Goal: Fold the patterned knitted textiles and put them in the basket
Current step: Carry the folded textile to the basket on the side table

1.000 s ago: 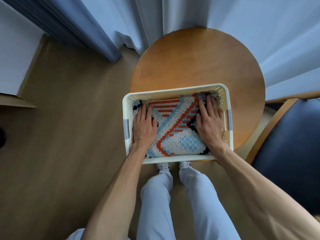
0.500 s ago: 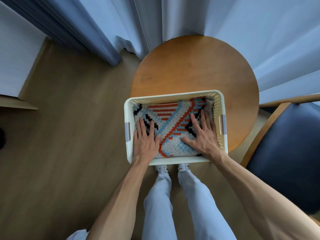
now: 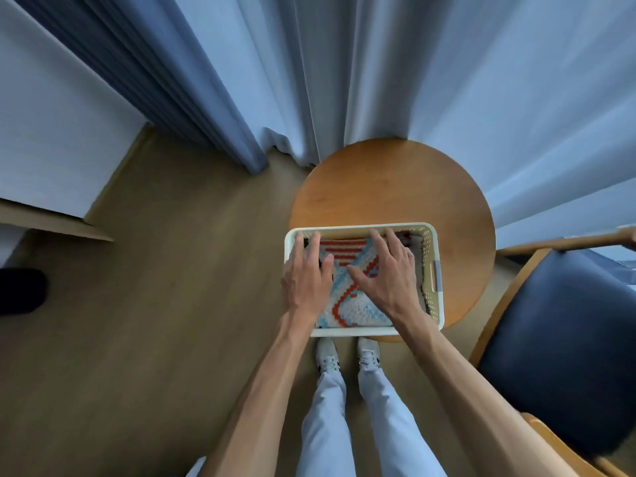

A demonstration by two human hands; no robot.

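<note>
A folded knitted textile with a red, light-blue, black and white pattern lies inside a white perforated plastic basket. The basket stands on the near edge of a round wooden table. My left hand hovers over the basket's left side, fingers spread and empty. My right hand is over the middle of the textile, fingers apart, holding nothing. The hands cover much of the textile; I cannot tell whether they touch it.
Light curtains hang right behind the table. A wooden chair with a dark blue seat stands at the right. My legs and white shoes are on the wood floor just below the basket. A dark object lies at far left.
Both hands have lifted off the textile and drawn toward the basket's middle. The camera has risen and tilted up, so the basket looks smaller and more curtain shows.
</note>
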